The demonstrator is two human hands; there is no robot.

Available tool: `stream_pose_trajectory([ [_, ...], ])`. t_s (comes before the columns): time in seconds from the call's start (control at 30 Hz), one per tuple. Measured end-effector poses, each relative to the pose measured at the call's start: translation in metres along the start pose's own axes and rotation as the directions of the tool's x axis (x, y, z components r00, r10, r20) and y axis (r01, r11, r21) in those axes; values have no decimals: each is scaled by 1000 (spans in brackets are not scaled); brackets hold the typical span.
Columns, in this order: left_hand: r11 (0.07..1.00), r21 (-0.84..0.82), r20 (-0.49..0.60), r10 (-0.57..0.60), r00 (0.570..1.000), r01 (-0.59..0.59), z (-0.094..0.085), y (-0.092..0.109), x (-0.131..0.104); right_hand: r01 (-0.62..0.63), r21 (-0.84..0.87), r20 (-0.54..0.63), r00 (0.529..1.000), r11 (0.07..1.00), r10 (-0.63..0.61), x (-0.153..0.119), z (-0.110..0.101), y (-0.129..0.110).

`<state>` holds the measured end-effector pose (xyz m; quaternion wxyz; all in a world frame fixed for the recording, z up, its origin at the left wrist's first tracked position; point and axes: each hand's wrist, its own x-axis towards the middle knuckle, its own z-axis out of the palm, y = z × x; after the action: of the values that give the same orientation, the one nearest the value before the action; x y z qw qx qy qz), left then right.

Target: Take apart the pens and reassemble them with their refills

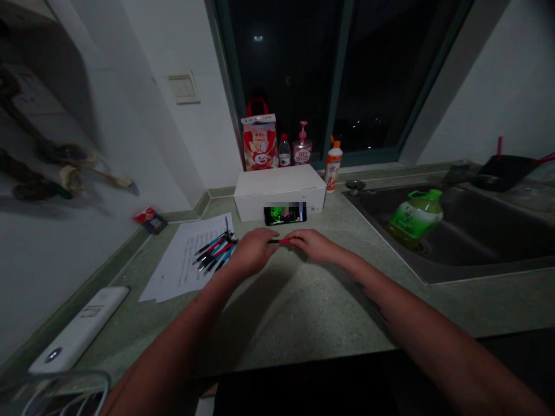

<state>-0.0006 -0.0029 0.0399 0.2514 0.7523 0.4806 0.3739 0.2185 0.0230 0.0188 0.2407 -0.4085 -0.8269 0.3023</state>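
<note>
A slim black and red pen (284, 241) is held level above the counter, one end in each hand. My left hand (255, 249) is closed around its dark end, and the fingertips of my right hand (315, 245) pinch the other end. Just beyond my hands a phone (273, 215) with a lit screen leans on the front of a white box (280, 184). To the left of my left hand, several black, red and blue pens (213, 254) lie in a loose pile on printed sheets of paper (177, 266).
At right, a sink (427, 267) holds a large green-labelled bottle (415, 216). Behind the box stand a red bag (260, 144), a pink pump bottle (302, 149) and an orange-capped bottle (333, 166). A long white device (80, 329) and a small red packet (150, 221) lie at left.
</note>
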Motion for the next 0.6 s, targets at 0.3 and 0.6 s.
stream_pose_trajectory([
  [0.3, 977, 190, 146, 74, 987, -101, 40, -24, -10, -53, 32, 114, 992, 998, 49, -19, 7, 22],
  [0.6, 998, 50, -23, 25, 999, -24, 35, -28, -12, -93, 74, 22, 996, 993, 91, -17, 9, 20],
])
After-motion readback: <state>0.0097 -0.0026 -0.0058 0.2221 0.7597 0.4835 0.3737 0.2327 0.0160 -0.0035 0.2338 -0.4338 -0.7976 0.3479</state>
